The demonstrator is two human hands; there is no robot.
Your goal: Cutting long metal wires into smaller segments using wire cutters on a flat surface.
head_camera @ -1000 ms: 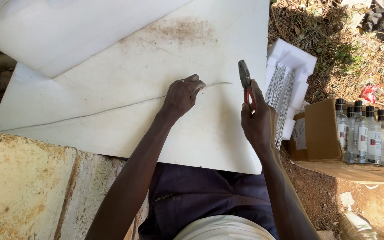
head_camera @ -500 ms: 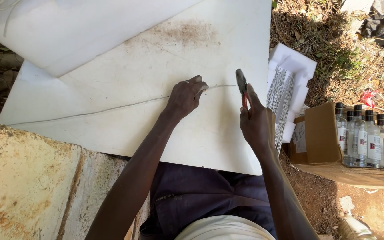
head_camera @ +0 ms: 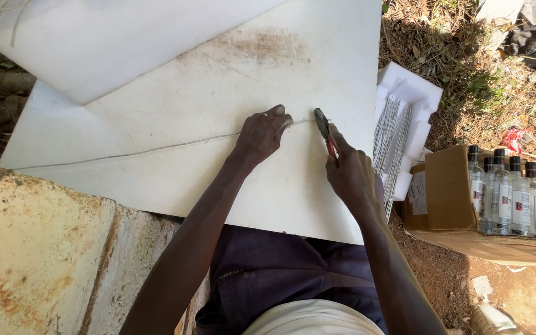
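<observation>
down on the large white flat board (head_camera: 175, 124), the left hand (head_camera: 260, 135) rests knuckles up near the board's right edge, its fingers curled and pressed onto a long thin pale wire (head_camera: 125, 152) that runs from the board's left edge across to that hand. just beside it, the right hand (head_camera: 350, 174) is wrapped tight around a pair of red-handled pliers (head_camera: 325, 131), whose dark nose points away from the person and meets the short end of the wire sticking out past the left hand's fingertips. whether the pliers' nose is biting the wire, i cannot tell. a second white sheet (head_camera: 107, 37) overlaps the board's far left corner. off the board's right edge lies a bundle of thin grey rods on white paper (head_camera: 398, 130), and beyond it a brown cardboard box (head_camera: 451, 189) stands beside a row of clear dark-capped bottles (head_camera: 516, 192). a rough pale stone block (head_camera: 38, 248) sits below the board's near left edge.
</observation>
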